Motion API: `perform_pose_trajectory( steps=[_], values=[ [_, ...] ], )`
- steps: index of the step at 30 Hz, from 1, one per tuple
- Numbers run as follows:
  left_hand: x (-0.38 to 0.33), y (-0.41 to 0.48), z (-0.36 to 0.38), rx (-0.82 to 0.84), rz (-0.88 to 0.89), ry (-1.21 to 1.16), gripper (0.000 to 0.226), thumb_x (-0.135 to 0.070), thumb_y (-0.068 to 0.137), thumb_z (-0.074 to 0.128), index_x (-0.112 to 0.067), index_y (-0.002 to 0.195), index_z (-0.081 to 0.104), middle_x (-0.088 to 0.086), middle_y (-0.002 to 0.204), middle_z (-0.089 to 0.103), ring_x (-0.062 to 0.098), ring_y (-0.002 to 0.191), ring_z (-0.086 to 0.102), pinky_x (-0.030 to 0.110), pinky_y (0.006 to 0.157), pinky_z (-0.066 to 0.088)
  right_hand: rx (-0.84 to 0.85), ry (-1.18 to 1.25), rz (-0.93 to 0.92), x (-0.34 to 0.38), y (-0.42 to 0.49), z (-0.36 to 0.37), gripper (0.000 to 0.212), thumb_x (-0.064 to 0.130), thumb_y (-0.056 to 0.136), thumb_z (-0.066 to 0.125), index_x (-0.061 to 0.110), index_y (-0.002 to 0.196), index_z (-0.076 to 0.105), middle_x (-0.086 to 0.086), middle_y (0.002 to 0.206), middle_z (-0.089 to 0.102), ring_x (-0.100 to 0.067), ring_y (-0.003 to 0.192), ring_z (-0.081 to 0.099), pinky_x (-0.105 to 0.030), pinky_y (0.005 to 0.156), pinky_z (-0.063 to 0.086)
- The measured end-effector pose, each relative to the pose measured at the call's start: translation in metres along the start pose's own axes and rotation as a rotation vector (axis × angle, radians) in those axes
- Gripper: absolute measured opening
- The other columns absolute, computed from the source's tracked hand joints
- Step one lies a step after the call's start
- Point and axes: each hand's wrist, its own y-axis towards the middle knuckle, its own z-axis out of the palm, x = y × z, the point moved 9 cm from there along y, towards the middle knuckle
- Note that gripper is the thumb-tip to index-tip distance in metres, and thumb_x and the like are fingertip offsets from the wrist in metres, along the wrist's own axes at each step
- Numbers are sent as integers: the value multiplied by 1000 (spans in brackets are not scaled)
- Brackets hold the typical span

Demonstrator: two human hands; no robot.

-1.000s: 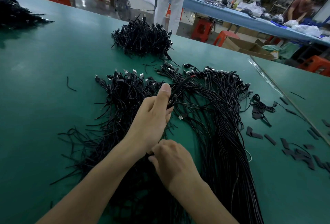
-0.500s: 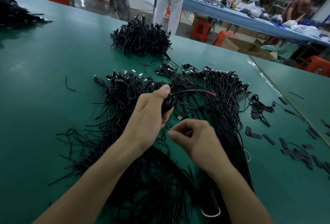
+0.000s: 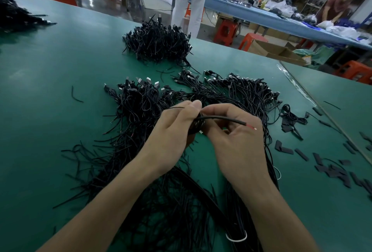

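My left hand (image 3: 171, 131) grips a small coil of black cable (image 3: 196, 126) between thumb and fingers, above a green table (image 3: 50, 66). Its loose end (image 3: 227, 119) sticks out to the right and finishes in bare red and white wires. My right hand (image 3: 235, 139) is curled against the coil from the right, its fingers on the cable. Under both hands lies a wide spread of loose black USB cables (image 3: 141, 107); a long bundle (image 3: 237, 229) held by a white tie runs toward me.
A heap of coiled cables (image 3: 159, 42) sits farther back, another pile (image 3: 18, 18) at the far left. Several flat black strips (image 3: 332, 167) lie scattered at the right. A person in white (image 3: 191, 4) stands beyond the table, near red stools and a cardboard box (image 3: 275, 52).
My right hand came up from beside my left wrist and closed in on the coil. The cable's loose end now points right across my right hand.
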Motion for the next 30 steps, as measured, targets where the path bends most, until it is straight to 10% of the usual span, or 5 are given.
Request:
perform_pose_trajectory(
  steps=[2,8,16,30],
  values=[
    [3,2,-4,-26,18,3,38,-37,95,41,-6,74,43,-13,58,34,3,50,31,12,47,33,57,-83,-4,2,1,1,14,8,85,75,21,85,77,6,81,74,-12,77,69,-28,71,56],
    [2,3,-9,-69,49,42,46,-35,105,31,-13,90,69,-12,61,63,-5,53,55,5,51,40,140,-234,-13,7,-1,7,14,9,84,75,23,84,76,8,81,71,-8,71,64,-19,67,50],
    [2,2,-8,-87,11,-99,55,-25,111,23,1,91,68,-13,44,55,-4,39,50,6,43,36,54,-430,-162,23,-9,12,10,11,87,73,20,92,74,15,94,63,1,84,61,-7,74,45],
    [38,-9,-8,-46,-421,-266,57,-45,105,40,-14,59,51,7,53,25,16,50,12,20,50,15,130,-814,-598,56,-30,35,5,9,94,62,9,91,66,-2,92,60,-20,84,54,-37,72,49]
  ],
)
